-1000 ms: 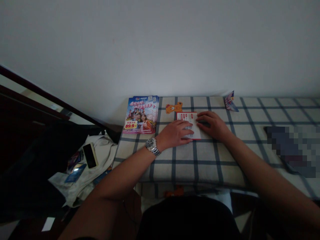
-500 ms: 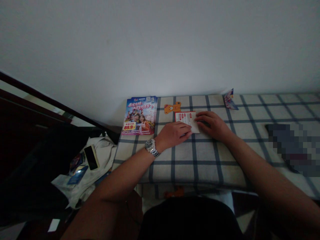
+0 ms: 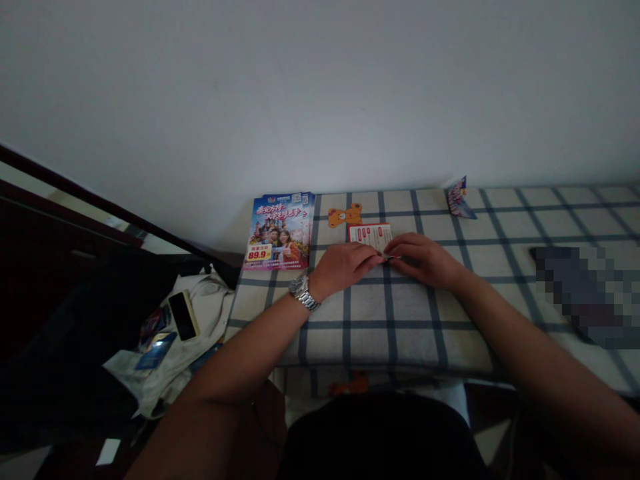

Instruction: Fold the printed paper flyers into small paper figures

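A small folded flyer, white with red print and a red edge, lies on the checked tablecloth. My left hand, with a metal watch on its wrist, rests over its near left part, fingertips at the near edge. My right hand pinches the flyer's near right corner, where a bit of the paper is lifted between the fingertips. The fingers of both hands almost meet there. My hands cover the near part of the flyer.
A stack of colourful flyers lies to the left against the wall. A folded flyer stands at the back right. A dark, partly pixelated object lies at the right. A phone rests on papers below the table's left side.
My right hand has moved nearer and slightly left, to the flyer's near corner, closing its fingers there. My left hand's fingertips have drawn together beside it.
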